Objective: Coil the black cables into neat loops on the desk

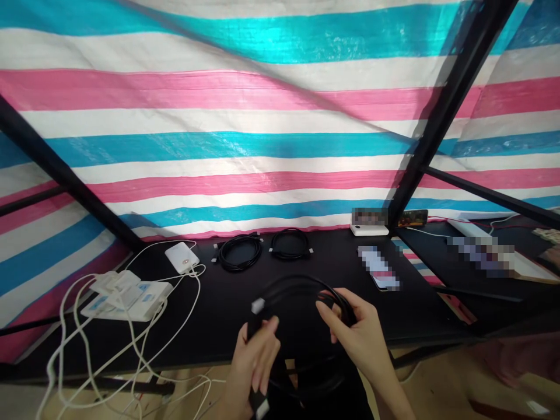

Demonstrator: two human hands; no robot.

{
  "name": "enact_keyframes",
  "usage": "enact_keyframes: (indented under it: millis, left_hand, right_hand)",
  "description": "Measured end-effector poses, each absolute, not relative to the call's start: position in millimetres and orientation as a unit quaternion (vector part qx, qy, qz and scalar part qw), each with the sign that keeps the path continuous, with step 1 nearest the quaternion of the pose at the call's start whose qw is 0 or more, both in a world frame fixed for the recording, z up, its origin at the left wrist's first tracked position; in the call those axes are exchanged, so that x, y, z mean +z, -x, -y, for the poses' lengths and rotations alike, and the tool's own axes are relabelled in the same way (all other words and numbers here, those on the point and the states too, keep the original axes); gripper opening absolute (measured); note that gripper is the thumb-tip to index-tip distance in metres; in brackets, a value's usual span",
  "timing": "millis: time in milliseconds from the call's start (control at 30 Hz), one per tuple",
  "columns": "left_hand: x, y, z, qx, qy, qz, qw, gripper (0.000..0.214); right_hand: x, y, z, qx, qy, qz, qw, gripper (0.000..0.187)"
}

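Note:
A thick black cable (300, 278) is looped between my two hands in front of the table's edge. My left hand (257, 359) is closed around its left side, near a black plug with a pale tip that points upward. A second pale-tipped plug hangs below the same hand. On the opposite side of the loop, my right hand (356, 324) grips the cable between thumb and fingers. The lower part of the loop is blurred against dark clothing. Two coiled black cables lie farther back: a larger coil (220, 259) and a smaller coil (273, 239).
A white power strip (151, 303) with tangled white cords occupies the table's left, near a white power bank (181, 256). To the right lie a phone (377, 269) and a white device (370, 230). Black frame posts (455, 108) and striped sheeting (245, 146) enclose the table (306, 318).

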State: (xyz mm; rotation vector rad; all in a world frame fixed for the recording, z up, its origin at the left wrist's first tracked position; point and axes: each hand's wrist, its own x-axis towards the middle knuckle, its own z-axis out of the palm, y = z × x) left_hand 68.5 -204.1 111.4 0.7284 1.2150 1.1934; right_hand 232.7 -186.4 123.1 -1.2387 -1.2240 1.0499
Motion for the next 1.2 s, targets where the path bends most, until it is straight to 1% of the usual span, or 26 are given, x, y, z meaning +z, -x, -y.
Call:
enact_keyframes:
  millis: [133, 200, 367, 433, 533, 600, 667, 733, 800, 833, 900, 967, 1033, 1133, 1200]
  left_hand:
    - [110.2, -71.4, 195.0, 0.613, -0.246, -0.485, 0.573, 0.058]
    - [108.2, -71.8, 195.2, 0.637, -0.231, -0.469, 0.566, 0.060]
    - [97.7, -56.3, 197.7, 0.623, -0.270, -0.442, 0.586, 0.062]
    - [98.3, -48.8, 196.7, 0.613, -0.258, -0.428, 0.612, 0.061]
    - [104.0, -45.8, 194.9, 0.601, -0.220, -0.387, 0.664, 0.060]
    - [105.7, -50.7, 195.2, 0.610, -0.191, -0.326, 0.697, 0.061]
    - [103.0, -60.1, 198.0, 0.609, -0.176, -0.224, 0.741, 0.060]
    - [97.2, -72.5, 203.4, 0.562, -0.190, -0.101, 0.798, 0.058]
    - [92.4, -85.3, 210.1, 0.494, -0.224, -0.039, 0.839, 0.057]
    - [91.6, -91.0, 212.8, 0.471, -0.244, -0.055, 0.846, 0.056]
    - [93.4, -99.9, 215.2, 0.450, -0.279, -0.154, 0.834, 0.050]
    - [97.2, -104.6, 212.3, 0.453, -0.281, -0.268, 0.802, 0.042]
    - [99.2, -105.9, 205.8, 0.479, -0.241, -0.358, 0.765, 0.042]
    - [96.0, -103.9, 196.1, 0.499, -0.190, -0.439, 0.722, 0.046]
    - [91.9, -101.1, 192.9, 0.504, -0.170, -0.451, 0.717, 0.048]
  right_hand:
    - [114.2, -222.5, 181.3, 0.499, 0.495, 0.467, 0.537, 0.038]
    - [112.6, -218.3, 179.7, 0.526, 0.476, 0.443, 0.548, 0.042]
    - [118.6, -220.3, 179.9, 0.604, 0.412, 0.432, 0.528, 0.039]
    - [120.7, -223.7, 181.2, 0.612, 0.397, 0.443, 0.522, 0.037]
    - [121.9, -225.9, 183.3, 0.592, 0.401, 0.460, 0.528, 0.035]
    - [122.9, -224.8, 184.5, 0.573, 0.417, 0.457, 0.538, 0.035]
    - [124.9, -224.0, 185.4, 0.550, 0.436, 0.443, 0.558, 0.033]
    - [127.8, -226.0, 186.2, 0.522, 0.451, 0.421, 0.589, 0.031]
    - [130.9, -232.1, 187.2, 0.495, 0.464, 0.401, 0.615, 0.028]
    - [132.1, -236.3, 187.8, 0.486, 0.469, 0.394, 0.624, 0.027]
    - [133.5, -245.3, 189.3, 0.473, 0.476, 0.385, 0.633, 0.026]
    - [132.7, -252.7, 190.8, 0.465, 0.481, 0.374, 0.643, 0.024]
    - [129.9, -257.2, 191.9, 0.464, 0.482, 0.366, 0.647, 0.025]
    - [123.9, -258.9, 192.3, 0.476, 0.482, 0.382, 0.629, 0.029]
    - [121.1, -258.0, 192.1, 0.479, 0.485, 0.402, 0.612, 0.029]
